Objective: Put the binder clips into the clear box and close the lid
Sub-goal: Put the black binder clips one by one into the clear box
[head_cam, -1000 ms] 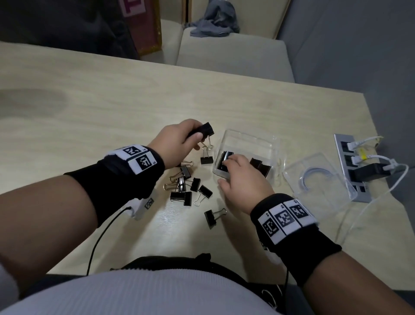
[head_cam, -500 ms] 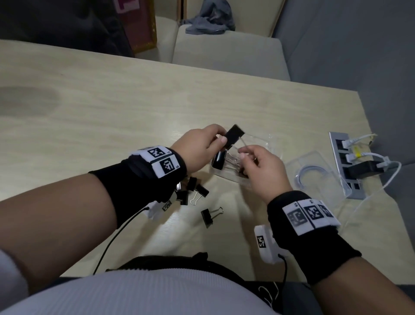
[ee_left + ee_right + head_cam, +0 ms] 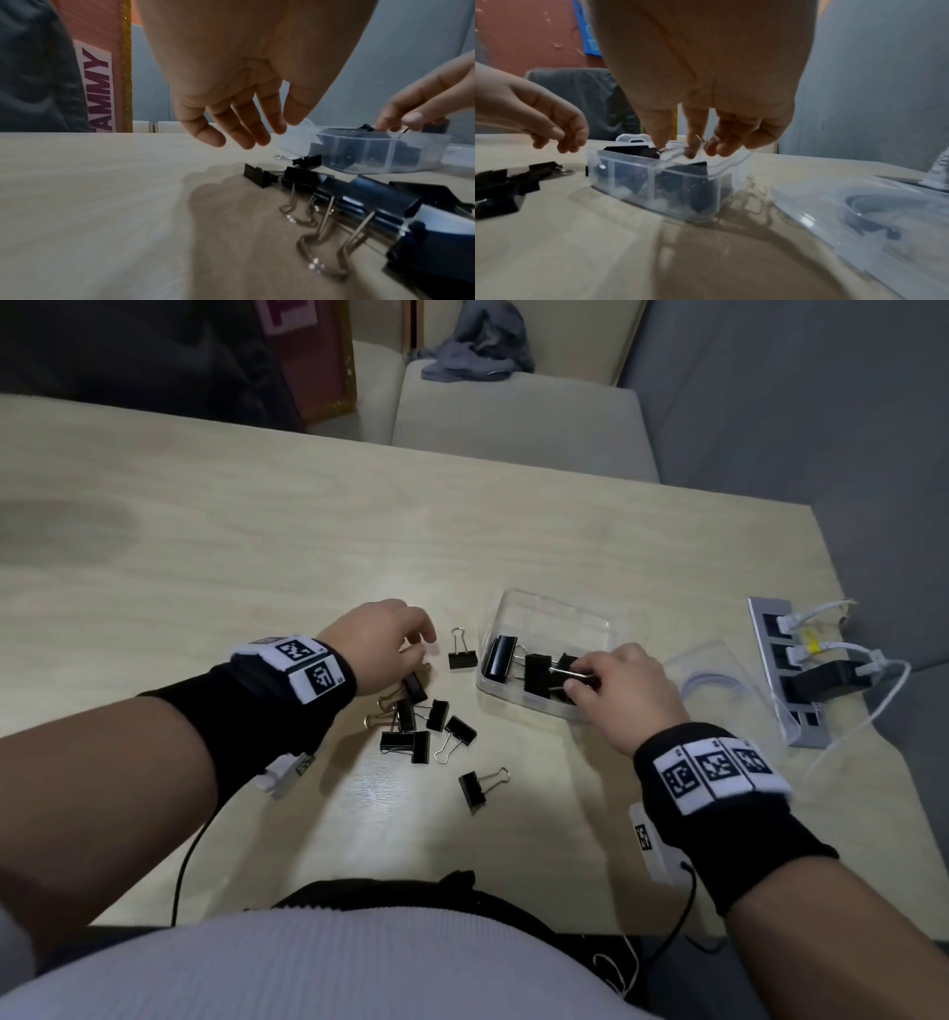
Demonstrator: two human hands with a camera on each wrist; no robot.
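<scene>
Nearest me, low in the head view, a lone binder clip (image 3: 472,791) lies apart; above it, left of centre, the loose pile (image 3: 416,721) waits under my left hand (image 3: 382,642), fingers loosely spread and holding nothing. Right of centre, my right hand (image 3: 624,690) pinches the wire handle of a clip (image 3: 539,674) inside the clear box (image 3: 547,613). I should lay it flat so the lid (image 3: 729,683), open at the right, can shut.
</scene>
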